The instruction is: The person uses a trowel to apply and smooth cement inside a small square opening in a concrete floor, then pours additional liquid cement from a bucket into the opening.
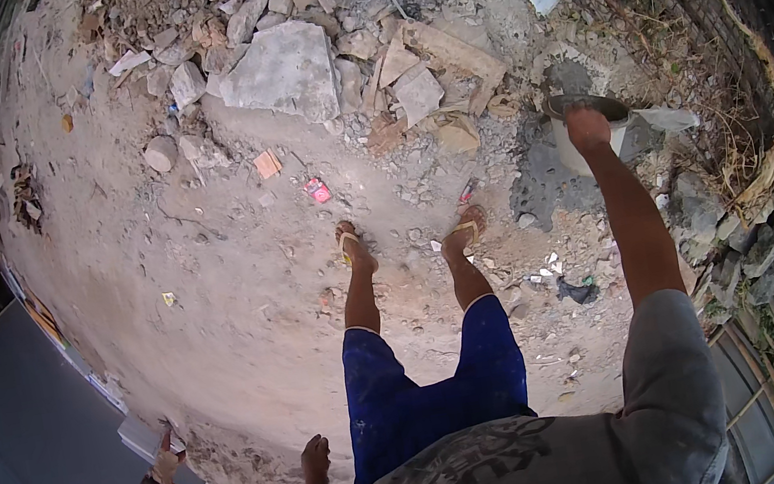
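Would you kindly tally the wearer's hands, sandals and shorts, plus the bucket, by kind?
Left hand and right hand: 2
Left sandal and right sandal: 2
Blue shorts: 1
Bucket, in the right hand's grip: 1
Total: 6

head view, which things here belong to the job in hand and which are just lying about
In the job:
- bucket, held by the right hand
- probably the dark, wet-looking patch beside it

Apparently just lying about:
- large pale slab
- pink packet
- small orange block
- black scrap
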A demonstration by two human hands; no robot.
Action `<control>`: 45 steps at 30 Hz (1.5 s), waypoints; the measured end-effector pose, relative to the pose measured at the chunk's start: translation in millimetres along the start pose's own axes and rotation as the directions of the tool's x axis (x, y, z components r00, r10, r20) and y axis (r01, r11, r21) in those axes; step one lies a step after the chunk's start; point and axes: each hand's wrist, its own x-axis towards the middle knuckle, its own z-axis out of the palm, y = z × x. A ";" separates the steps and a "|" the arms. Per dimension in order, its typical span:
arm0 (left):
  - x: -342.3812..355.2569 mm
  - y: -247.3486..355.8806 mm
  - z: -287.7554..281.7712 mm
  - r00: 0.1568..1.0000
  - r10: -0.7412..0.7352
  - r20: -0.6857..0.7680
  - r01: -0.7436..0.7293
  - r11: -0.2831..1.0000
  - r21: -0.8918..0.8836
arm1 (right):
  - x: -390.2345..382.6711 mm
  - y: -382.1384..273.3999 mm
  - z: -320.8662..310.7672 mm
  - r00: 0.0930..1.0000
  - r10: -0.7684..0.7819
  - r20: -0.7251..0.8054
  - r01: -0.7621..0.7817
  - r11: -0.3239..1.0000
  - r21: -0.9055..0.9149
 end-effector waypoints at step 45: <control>202.5 -125.7 -169.4 0.920 -0.191 0.342 0.391 0.480 -0.785 | -12.9 -551.3 -390.6 0.951 -0.304 0.059 0.302 0.868 -0.393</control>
